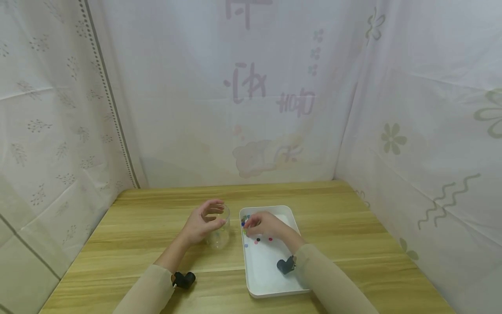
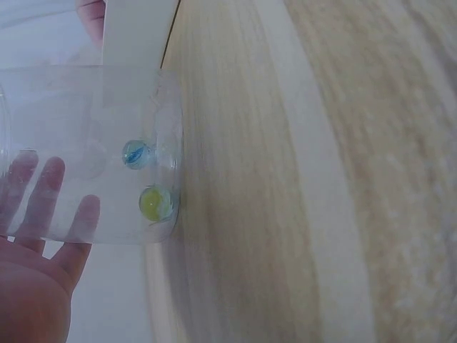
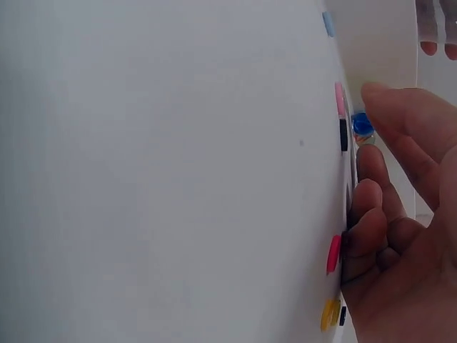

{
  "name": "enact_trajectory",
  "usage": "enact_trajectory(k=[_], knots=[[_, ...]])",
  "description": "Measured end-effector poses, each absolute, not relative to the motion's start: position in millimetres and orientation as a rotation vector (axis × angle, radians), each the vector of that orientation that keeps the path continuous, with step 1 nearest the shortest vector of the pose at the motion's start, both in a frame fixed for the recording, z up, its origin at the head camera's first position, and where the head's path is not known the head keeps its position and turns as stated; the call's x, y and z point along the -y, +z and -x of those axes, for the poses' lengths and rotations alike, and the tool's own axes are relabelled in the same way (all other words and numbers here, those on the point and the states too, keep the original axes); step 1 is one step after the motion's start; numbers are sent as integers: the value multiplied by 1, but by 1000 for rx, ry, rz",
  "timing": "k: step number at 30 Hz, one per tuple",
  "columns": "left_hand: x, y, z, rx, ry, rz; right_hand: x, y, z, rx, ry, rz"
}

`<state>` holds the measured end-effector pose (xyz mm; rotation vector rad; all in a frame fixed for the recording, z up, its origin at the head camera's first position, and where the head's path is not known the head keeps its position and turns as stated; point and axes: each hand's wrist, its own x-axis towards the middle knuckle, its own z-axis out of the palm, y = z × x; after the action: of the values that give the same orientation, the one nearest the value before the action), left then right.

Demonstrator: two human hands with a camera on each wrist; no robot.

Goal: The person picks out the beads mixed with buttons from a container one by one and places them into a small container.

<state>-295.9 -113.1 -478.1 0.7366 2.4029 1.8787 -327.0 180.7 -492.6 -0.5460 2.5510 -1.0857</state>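
Observation:
My left hand [image 1: 201, 222] curves around a clear, see-through cup [image 1: 218, 237] that stands upright on the table, its fingers showing through the wall. Inside, at the bottom, lie a blue-swirled marble [image 2: 136, 153] and a yellow-green marble [image 2: 156, 204]. Over the left side of a white tray [image 1: 259, 279], my right hand [image 1: 266, 224] reaches down with thumb and forefinger apart. A blue marble [image 3: 363, 123] shows in the gap between those fingertips. The other fingers bend close over the tray floor.
Flat coloured discs lie in the tray: red [image 1: 270, 239], black [image 1: 258, 239], pink [image 1: 256, 242] and light blue [image 1: 246, 245]. More small coloured pieces [image 1: 244, 218] gather at its far left corner. Patterned curtains [image 1: 188, 109] hang around the wooden table [image 1: 337, 209].

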Motion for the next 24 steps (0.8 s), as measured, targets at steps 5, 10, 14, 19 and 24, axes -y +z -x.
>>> enact_trajectory(k=[5,10,14,19,24], knots=[[114,-479,295,-2390,1895,-747,-183,-491,327,-2539,-1129,545],[113,-479,295,-2393,1895,-742,-186,-490,329,-2543,-1162,526],[113,-478,295,-2399,1888,-730,-189,-488,330,-2557,-1174,485],[114,-478,296,-2398,1886,-727,-193,-481,329,-2563,-1247,452],[114,-479,297,-2394,1882,-737,-196,-473,328,-2551,-1352,434]])
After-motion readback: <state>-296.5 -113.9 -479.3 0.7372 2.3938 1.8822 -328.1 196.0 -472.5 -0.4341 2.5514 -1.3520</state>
